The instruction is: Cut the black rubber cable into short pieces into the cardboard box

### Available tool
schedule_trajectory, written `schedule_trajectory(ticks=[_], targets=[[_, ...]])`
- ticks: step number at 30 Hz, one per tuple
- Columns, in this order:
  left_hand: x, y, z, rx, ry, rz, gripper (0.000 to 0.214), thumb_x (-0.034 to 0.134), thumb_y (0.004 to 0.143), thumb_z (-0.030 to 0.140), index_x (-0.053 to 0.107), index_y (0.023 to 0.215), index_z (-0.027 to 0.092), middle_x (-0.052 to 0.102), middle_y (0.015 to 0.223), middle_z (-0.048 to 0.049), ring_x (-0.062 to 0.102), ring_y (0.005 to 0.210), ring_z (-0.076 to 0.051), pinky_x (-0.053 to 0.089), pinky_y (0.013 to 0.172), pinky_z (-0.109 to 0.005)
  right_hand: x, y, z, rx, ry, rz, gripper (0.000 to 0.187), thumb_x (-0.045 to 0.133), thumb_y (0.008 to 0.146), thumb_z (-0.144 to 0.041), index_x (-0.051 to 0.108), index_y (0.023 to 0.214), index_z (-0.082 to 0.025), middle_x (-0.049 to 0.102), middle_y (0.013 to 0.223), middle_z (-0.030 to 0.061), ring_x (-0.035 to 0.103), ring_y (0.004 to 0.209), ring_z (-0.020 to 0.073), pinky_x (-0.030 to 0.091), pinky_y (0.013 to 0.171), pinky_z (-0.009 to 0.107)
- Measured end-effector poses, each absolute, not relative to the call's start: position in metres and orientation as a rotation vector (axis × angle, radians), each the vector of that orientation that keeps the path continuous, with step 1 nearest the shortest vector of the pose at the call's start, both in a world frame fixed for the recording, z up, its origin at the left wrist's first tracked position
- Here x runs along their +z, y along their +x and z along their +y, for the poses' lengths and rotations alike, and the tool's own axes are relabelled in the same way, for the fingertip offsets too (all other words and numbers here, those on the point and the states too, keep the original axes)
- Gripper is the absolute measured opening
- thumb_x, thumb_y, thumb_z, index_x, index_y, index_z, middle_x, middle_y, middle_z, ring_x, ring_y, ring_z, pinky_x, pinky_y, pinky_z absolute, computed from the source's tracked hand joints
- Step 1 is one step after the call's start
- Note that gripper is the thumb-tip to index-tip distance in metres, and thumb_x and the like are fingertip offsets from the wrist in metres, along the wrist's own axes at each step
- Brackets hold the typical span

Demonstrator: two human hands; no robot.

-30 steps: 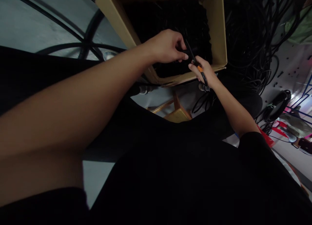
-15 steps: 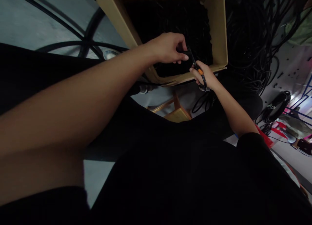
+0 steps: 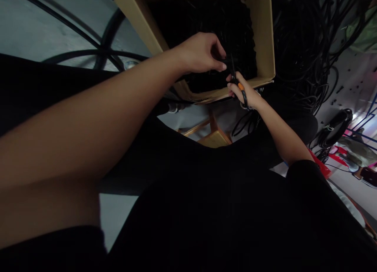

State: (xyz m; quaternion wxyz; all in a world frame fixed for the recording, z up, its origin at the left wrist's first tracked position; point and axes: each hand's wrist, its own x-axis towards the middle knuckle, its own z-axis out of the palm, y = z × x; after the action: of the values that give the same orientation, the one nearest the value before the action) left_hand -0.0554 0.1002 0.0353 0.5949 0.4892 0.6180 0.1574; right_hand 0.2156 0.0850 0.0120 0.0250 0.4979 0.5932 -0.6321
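Note:
Above the front part of a cardboard box (image 3: 262, 40), my left hand (image 3: 202, 52) pinches a short black piece (image 3: 231, 61) that looks like rubber or plastic. My right hand (image 3: 244, 91) is closed round scissors (image 3: 242, 88) with black and orange handles. Their blades point up and away from me, right by the black piece's end; whether they touch it I cannot tell. Many dark pieces (image 3: 241, 28) fill the box below my hands, too dim to make out singly.
Tangled black hoses or cables (image 3: 303, 48) lie right of the box. Thick black tubing (image 3: 110, 32) crosses the floor at left. A wooden stool (image 3: 215, 138) shows below the box, and a coiled cable (image 3: 335, 128) lies farther right. Small dark bits (image 3: 340, 90) are scattered on the floor.
My left hand has shifted slightly up and left, still pinching the black piece. The scissors have turned a little more upright in my right hand, which has moved slightly.

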Motion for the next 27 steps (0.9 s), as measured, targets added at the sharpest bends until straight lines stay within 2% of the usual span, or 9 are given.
schedule_trajectory(ticks=[3, 6, 10, 12, 14, 17, 21, 24, 27], targets=[[0.038, -0.054, 0.1, 0.34, 1.13, 1.427, 0.046, 0.095, 0.1, 0.021, 0.092, 0.146, 0.015, 0.094, 0.145, -0.0118, 0.087, 0.129, -0.03, 0.067, 0.128, -0.047, 0.019, 0.211, 0.089, -1.891, 1.542, 1.861, 0.051, 0.071, 0.126, -0.074, 0.067, 0.137, -0.023, 0.074, 0.122, 0.0055, 0.071, 0.107, 0.0191, 0.069, 0.102, 0.038], [0.039, -0.052, 0.1, 0.331, 1.101, 1.413, 0.041, 0.095, 0.1, 0.018, 0.094, 0.14, 0.016, 0.095, 0.134, -0.0081, 0.088, 0.127, -0.029, 0.067, 0.128, -0.046, 0.026, 0.211, 0.095, -1.845, 1.528, 1.892, 0.045, 0.078, 0.124, -0.065, 0.067, 0.141, -0.024, 0.075, 0.124, 0.0057, 0.069, 0.108, 0.0202, 0.067, 0.105, 0.04], [0.036, -0.049, 0.098, 0.377, 1.063, 1.397, 0.028, 0.094, 0.099, 0.015, 0.096, 0.127, 0.018, 0.095, 0.118, -0.0042, 0.09, 0.122, -0.028, 0.068, 0.127, -0.045, 0.026, 0.213, 0.099, -1.824, 1.436, 1.993, 0.045, 0.085, 0.117, -0.059, 0.068, 0.141, -0.025, 0.075, 0.124, 0.006, 0.07, 0.111, 0.023, 0.066, 0.12, 0.044], [0.034, -0.048, 0.096, 0.394, 1.027, 1.377, 0.03, 0.093, 0.099, 0.014, 0.095, 0.129, 0.017, 0.095, 0.116, -0.0048, 0.09, 0.12, -0.027, 0.068, 0.125, -0.044, 0.024, 0.211, 0.099, -1.811, 1.421, 2.006, 0.047, 0.083, 0.117, -0.062, 0.067, 0.141, -0.025, 0.076, 0.124, 0.0068, 0.07, 0.114, 0.0237, 0.064, 0.124, 0.045], [0.033, -0.047, 0.096, 0.417, 1.014, 1.373, 0.034, 0.094, 0.099, 0.013, 0.094, 0.133, 0.016, 0.095, 0.121, -0.0065, 0.091, 0.121, -0.027, 0.068, 0.125, -0.044, 0.023, 0.209, 0.098, -1.794, 1.458, 1.978, 0.05, 0.079, 0.119, -0.07, 0.067, 0.139, -0.025, 0.076, 0.119, 0.0066, 0.071, 0.114, 0.024, 0.065, 0.12, 0.045], [0.037, -0.045, 0.098, 0.458, 1.027, 1.391, 0.034, 0.094, 0.097, 0.008, 0.094, 0.131, 0.014, 0.094, 0.127, -0.0077, 0.09, 0.127, -0.029, 0.067, 0.128, -0.047, 0.025, 0.205, 0.097, -1.8, 1.55, 1.919, 0.058, 0.075, 0.12, -0.084, 0.065, 0.133, -0.028, 0.071, 0.106, 0.0033, 0.071, 0.1, 0.024, 0.069, 0.101, 0.044], [0.045, -0.047, 0.101, 0.452, 0.939, 1.368, 0.041, 0.085, 0.104, 0.0, 0.088, 0.144, 0.011, 0.091, 0.118, -0.0073, 0.09, 0.105, -0.023, 0.072, 0.114, -0.046, 0.031, 0.203, 0.099, -1.815, 1.678, 1.855, 0.066, 0.076, 0.116, -0.095, 0.063, 0.125, -0.03, 0.061, 0.093, -0.0005, 0.068, 0.079, 0.0236, 0.072, 0.079, 0.043], [0.045, -0.051, 0.101, 0.375, 1.007, 1.422, 0.034, 0.082, 0.114, 0.012, 0.086, 0.148, 0.016, 0.092, 0.111, -0.0059, 0.085, 0.094, -0.02, 0.072, 0.11, -0.044, 0.037, 0.202, 0.102, -1.817, 1.725, 1.819, 0.063, 0.077, 0.117, -0.092, 0.065, 0.125, -0.03, 0.062, 0.09, 0.0003, 0.076, 0.086, 0.0262, 0.076, 0.083, 0.043], [0.041, -0.056, 0.098, 0.306, 1.172, 1.403, 0.024, 0.081, 0.115, 0.032, 0.091, 0.136, 0.026, 0.093, 0.109, -0.0033, 0.086, 0.102, -0.023, 0.069, 0.118, -0.043, 0.044, 0.201, 0.106, -1.797, 1.701, 1.815, 0.056, 0.08, 0.119, -0.082, 0.07, 0.126, -0.028, 0.068, 0.097, 0.0048, 0.084, 0.104, 0.0316, 0.08, 0.095, 0.048]])
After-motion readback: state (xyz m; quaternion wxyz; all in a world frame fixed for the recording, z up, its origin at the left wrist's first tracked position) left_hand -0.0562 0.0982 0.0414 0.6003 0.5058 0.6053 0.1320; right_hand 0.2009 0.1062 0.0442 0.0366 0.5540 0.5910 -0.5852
